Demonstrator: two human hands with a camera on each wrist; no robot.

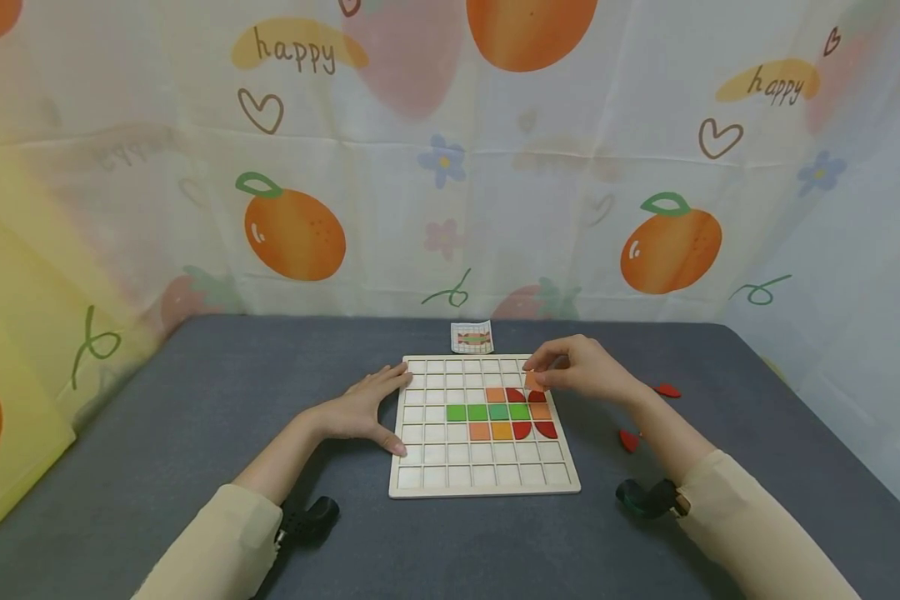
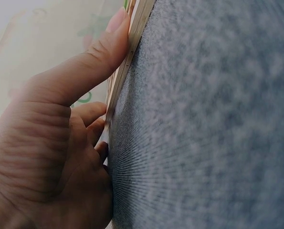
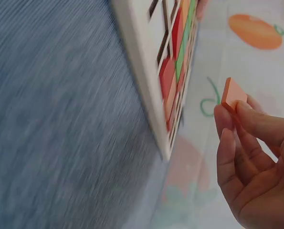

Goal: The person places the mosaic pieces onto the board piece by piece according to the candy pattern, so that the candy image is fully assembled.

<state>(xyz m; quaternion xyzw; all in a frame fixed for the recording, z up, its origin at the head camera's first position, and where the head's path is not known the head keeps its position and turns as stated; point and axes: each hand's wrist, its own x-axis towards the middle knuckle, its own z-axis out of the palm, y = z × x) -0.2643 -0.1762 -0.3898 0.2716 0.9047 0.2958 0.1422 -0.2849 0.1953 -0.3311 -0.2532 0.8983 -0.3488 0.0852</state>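
Note:
A pale wooden grid board (image 1: 435, 482) lies on the dark table, with green, orange and red pieces in its middle and right cells. My right hand (image 1: 591, 367) pinches a square orange tile (image 3: 234, 92) between thumb and fingers, over the board's upper right part. In the right wrist view this tile is held up apart from the board. Along the board's left edge rests my left hand (image 1: 358, 406), fingers spread and fairly straight. Its thumb (image 2: 96, 55) touches the board's rim in the left wrist view.
Behind the board lies a small printed card (image 1: 472, 337) with a coloured grid pattern. Loose red pieces (image 1: 629, 441) are on the table (image 1: 450, 550) to the right, near my right forearm. A patterned curtain (image 1: 390, 233) hangs at the table's back edge.

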